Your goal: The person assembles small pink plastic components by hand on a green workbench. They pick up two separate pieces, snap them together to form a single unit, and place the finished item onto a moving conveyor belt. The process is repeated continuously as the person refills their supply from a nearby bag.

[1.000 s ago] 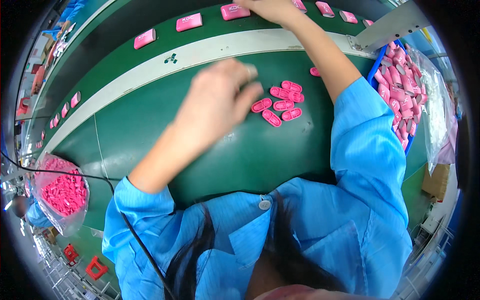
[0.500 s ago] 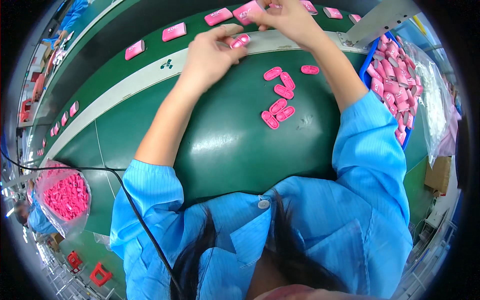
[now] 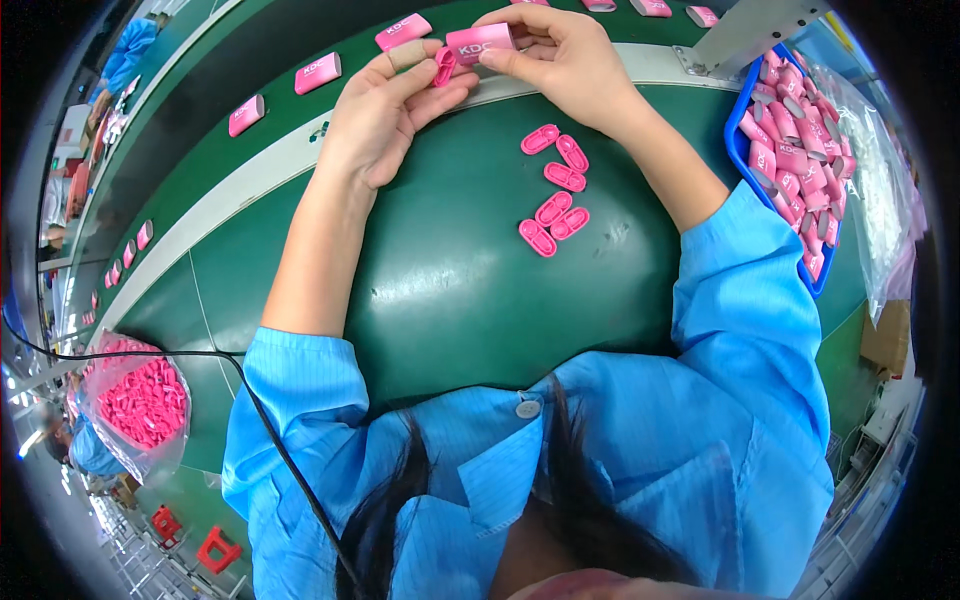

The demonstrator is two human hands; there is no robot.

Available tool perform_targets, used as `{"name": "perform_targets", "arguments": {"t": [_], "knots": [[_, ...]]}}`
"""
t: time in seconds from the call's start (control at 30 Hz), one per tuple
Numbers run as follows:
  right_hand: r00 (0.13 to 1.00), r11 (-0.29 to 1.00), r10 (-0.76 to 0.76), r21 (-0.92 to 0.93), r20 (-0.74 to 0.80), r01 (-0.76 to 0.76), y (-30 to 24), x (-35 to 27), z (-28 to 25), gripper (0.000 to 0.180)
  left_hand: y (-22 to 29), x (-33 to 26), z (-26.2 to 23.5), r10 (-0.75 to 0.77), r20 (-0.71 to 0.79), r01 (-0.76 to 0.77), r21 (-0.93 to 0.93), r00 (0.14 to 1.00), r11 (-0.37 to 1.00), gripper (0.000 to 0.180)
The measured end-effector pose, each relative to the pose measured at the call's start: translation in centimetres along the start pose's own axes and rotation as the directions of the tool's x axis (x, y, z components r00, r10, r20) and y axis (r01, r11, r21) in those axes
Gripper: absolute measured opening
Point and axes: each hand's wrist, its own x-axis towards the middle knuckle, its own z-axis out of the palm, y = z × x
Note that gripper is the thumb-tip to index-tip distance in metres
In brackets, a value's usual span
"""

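Note:
My left hand (image 3: 372,125), palm turned up, pinches a small pink oval plastic piece (image 3: 445,66) between thumb and fingers; one finger has a tan wrap. My right hand (image 3: 578,72) grips a pink flattened-oval sleeve (image 3: 480,43) with pale lettering. The sleeve's left end is right beside the plastic piece; whether they touch, I cannot tell. Both hands are over the pale rail (image 3: 540,84) at the table's far side. Several more pink oval pieces (image 3: 565,177) lie loosely grouped on the green table (image 3: 440,300), nearer to me.
Beyond the rail, pink sleeves (image 3: 318,73) stand spaced along a green conveyor belt (image 3: 205,150). A blue tray (image 3: 733,140) heaped with sleeves is at the right, beside a metal post (image 3: 745,45). A clear bag of pink pieces (image 3: 140,400) sits left. A black cable (image 3: 255,400) crosses the left side.
My hands have come together, the sleeve lowered leftward to the plastic piece. The belt's sleeves have shifted left. One loose piece near my right forearm no longer shows.

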Motion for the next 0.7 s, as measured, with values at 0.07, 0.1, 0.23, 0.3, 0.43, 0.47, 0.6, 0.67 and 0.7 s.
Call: {"name": "perform_targets", "arguments": {"t": [0.07,0.1,0.23,0.3,0.43,0.47,0.6,0.67,0.7], "knots": [[1.000,0.998,-0.013,-0.069,0.004,0.013,-0.3,0.0,-0.1,0.018,-0.5,0.2,0.5,0.137,-0.070,-0.133,0.053,0.988,0.990,0.033],[1.000,0.989,0.014,-0.147,-0.007,-0.015,-0.5,-0.1,-0.1,0.018,-0.9,0.4,0.6,0.205,-0.101,-0.197,0.083,0.974,0.977,0.034],[0.977,0.955,0.210,0.207,0.028,-0.211,0.9,0.1,-0.1,0.019,-1.1,0.6,1.0,0.294,-0.148,-0.290,0.046,0.944,0.956,0.035],[0.966,0.916,0.256,0.307,0.048,-0.258,1.6,0.1,0.5,0.021,-2.8,0.8,1.1,0.436,-0.148,-0.404,0.204,0.888,0.892,0.033],[0.977,0.884,0.208,0.418,0.053,-0.211,2.0,0.0,0.1,0.022,-2.5,0.5,1.3,0.495,-0.042,-0.426,0.452,0.868,0.784,0.033],[0.983,0.883,0.179,0.434,0.047,-0.182,1.9,0.2,-0.1,0.023,-2.0,0.3,1.4,0.486,-0.005,-0.411,0.527,0.874,0.744,0.034],[0.973,0.915,0.219,0.331,0.070,-0.230,1.9,0.4,-0.7,0.022,-2.2,0.5,1.3,0.478,-0.072,-0.363,0.556,0.876,0.748,0.032],[0.975,0.925,0.211,0.307,0.066,-0.221,1.7,0.5,-0.8,0.022,-2.0,0.4,1.5,0.466,-0.146,-0.323,0.543,0.873,0.775,0.031],[0.976,0.929,0.210,0.297,0.063,-0.220,1.7,0.4,-0.9,0.022,-2.2,0.4,1.3,0.446,-0.118,-0.344,0.474,0.887,0.811,0.031]]}}
